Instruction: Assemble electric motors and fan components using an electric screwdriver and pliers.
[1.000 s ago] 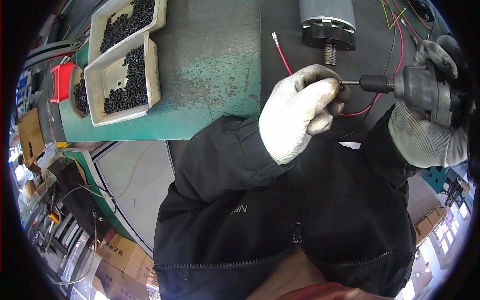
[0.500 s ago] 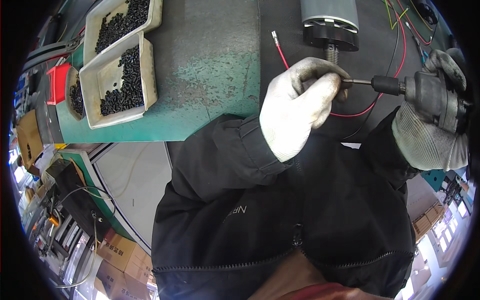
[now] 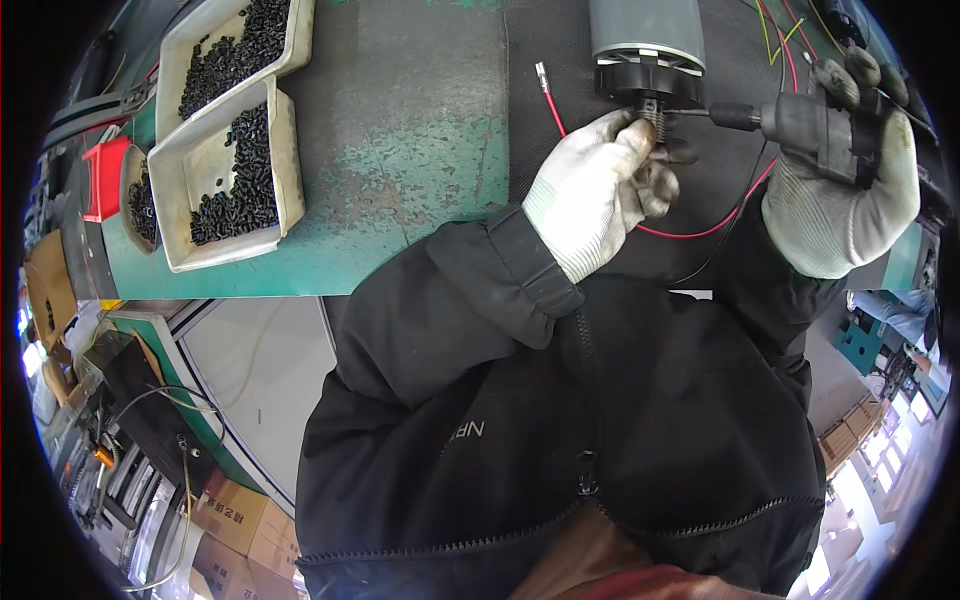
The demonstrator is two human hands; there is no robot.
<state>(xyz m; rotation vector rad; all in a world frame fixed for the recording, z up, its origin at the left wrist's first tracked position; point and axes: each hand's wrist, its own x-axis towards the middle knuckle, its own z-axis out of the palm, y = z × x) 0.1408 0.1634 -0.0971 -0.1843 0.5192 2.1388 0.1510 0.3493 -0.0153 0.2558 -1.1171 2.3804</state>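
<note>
A grey cylindrical motor (image 3: 648,30) with a black end collar (image 3: 650,80) lies at the top, its ridged metal shaft (image 3: 655,122) pointing toward me. My left hand (image 3: 600,190), in a white glove with darkened fingertips, is closed around the end of that shaft. From the right, my gloved right hand (image 3: 850,200) grips a dark power screwdriver (image 3: 815,130). Its thin bit (image 3: 690,112) reaches sideways to the shaft, just below the collar and beside my left fingertips. Whether a small screw sits at the bit's tip is hidden.
Two whitish bins (image 3: 172,215) of small black parts stand at the left, with a red container (image 3: 104,180) beside them. A red wire (image 3: 700,233) loops over the black mat (image 3: 530,60). Cardboard boxes (image 3: 235,510) sit low at the left.
My left hand has moved from the screwdriver's bit tip up to the motor shaft. My right hand has brought the screwdriver up and left, so its bit now meets the shaft.
</note>
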